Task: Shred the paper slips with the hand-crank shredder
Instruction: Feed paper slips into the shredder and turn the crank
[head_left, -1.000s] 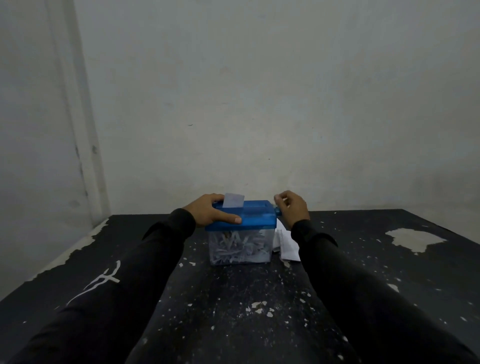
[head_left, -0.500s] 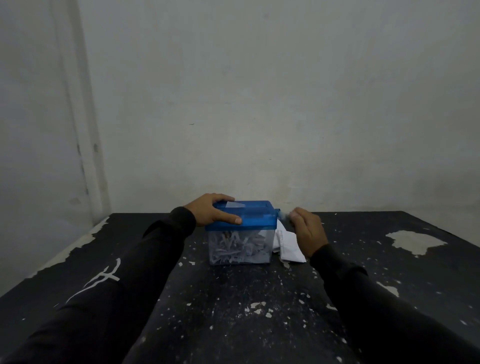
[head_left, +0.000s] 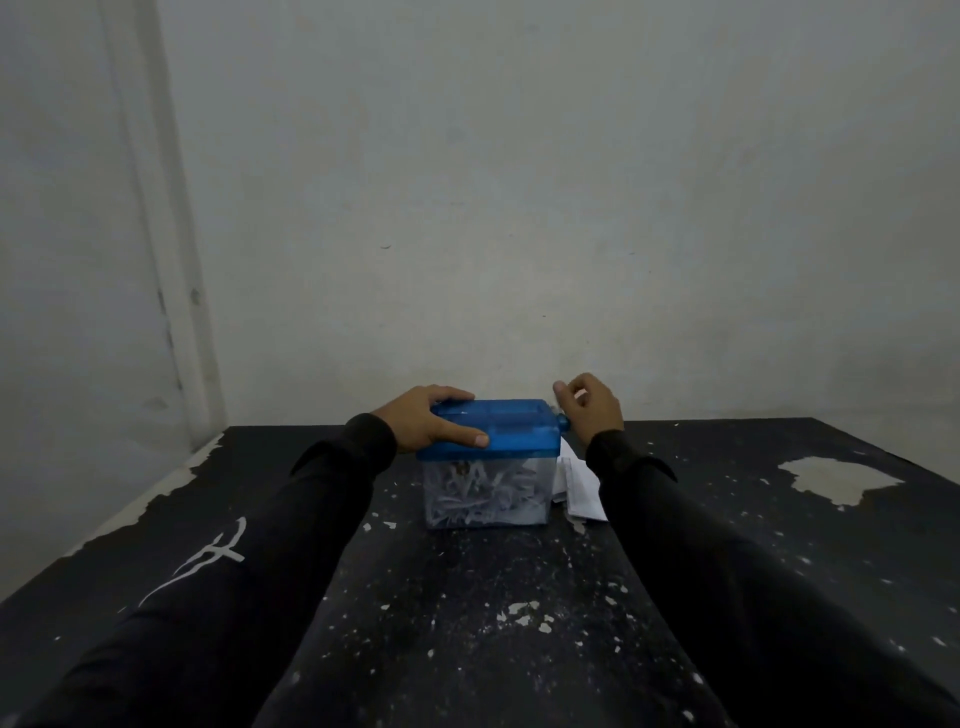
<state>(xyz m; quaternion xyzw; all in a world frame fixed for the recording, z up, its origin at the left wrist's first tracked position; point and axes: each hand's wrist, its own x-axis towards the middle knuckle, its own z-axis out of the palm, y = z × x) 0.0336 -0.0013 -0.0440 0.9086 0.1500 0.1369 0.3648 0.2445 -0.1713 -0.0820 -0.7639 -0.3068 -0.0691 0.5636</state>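
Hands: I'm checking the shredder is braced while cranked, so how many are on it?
2. The left hand grips the shredder's blue lid at its left end; the right hand holds the crank, mostly hidden, at its right end.

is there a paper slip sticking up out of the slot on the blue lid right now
No, the top of the blue lid shows no slip standing in it; the left hand grips its near-left corner.
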